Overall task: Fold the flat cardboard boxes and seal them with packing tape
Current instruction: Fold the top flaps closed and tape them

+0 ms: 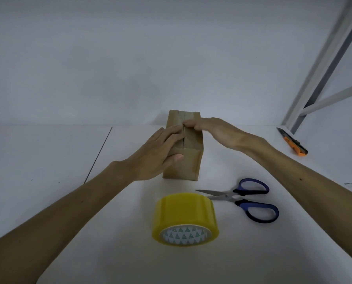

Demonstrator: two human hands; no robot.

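Hands at the top seam of one cardboard box [188, 167] standing on the counter [68, 201].
The cardboard box stands mid-counter with its top flaps closed, the seam running near to far. The left hand [160, 152] lies flat on the left part of the top, fingers straight, thumb against the near face. The right hand [214, 130] reaches in from the right, fingers bent, tips on the seam; whether they pinch anything cannot be told. A yellow tape roll [185, 212] sits near of the box, apart from it. Blue-handled scissors [242, 198] lie just right of the roll, blades pointing left. An orange utility knife [292, 142] lies far right, beside a metal frame [324, 64].
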